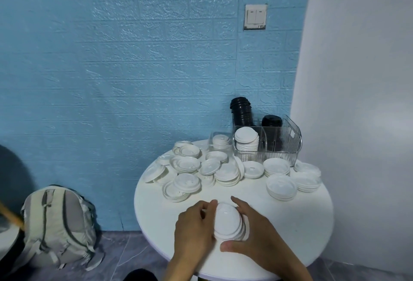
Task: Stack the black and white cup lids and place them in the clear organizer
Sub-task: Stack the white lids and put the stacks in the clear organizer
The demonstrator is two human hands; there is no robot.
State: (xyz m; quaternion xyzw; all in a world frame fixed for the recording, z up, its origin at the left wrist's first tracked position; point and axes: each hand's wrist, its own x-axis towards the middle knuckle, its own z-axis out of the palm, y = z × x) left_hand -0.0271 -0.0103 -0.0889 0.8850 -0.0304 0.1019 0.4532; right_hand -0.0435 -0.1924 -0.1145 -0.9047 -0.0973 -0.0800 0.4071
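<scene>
White lid stack (229, 221) sits tilted between both hands above the bench (290, 225); left hand (194, 225) and right hand (257, 233) grip its sides, covering its lower edge. Clear organizer (277, 144) stands far behind.

White lids (229, 222) matt plastic; organizer (288, 140) clear glossy; wall (134, 68) rough.

Bare table (257, 193) strip between loose white lids (185, 182) and short stacks (281, 188).

White lids (229, 222); blue brick-pattern wall (134, 57).
</scene>
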